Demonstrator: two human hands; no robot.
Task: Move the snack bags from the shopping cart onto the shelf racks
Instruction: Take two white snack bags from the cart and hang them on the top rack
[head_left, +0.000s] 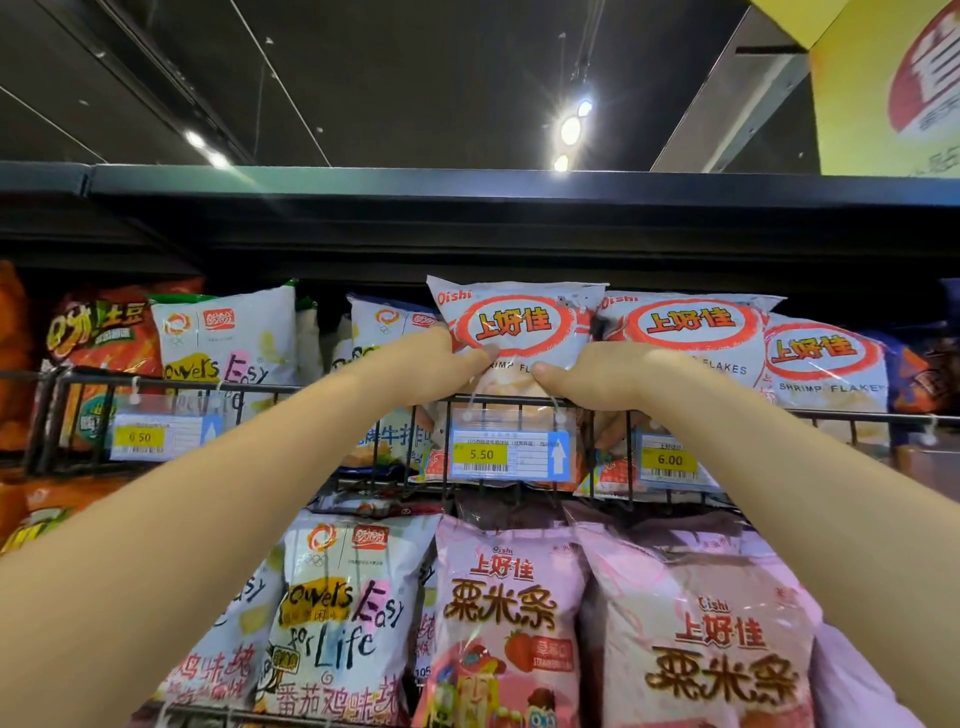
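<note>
A white Oishi shrimp flakes bag (514, 325) with a red oval logo stands upright in the upper wire rack (332, 391), behind the black rail. My left hand (431, 366) grips its left edge, thumb on the front. My right hand (597, 376) grips its right edge the same way. Two more shrimp flakes bags (691, 332) stand to its right. The shopping cart is out of view.
White chip bags (228, 343) and orange bags (98, 332) fill the rack's left side. Price tags (511, 453) hang on the rail. Pink Oishi strawberry bags (506, 618) and white bags (337, 613) sit on the rack below. A dark shelf board (467, 192) runs overhead.
</note>
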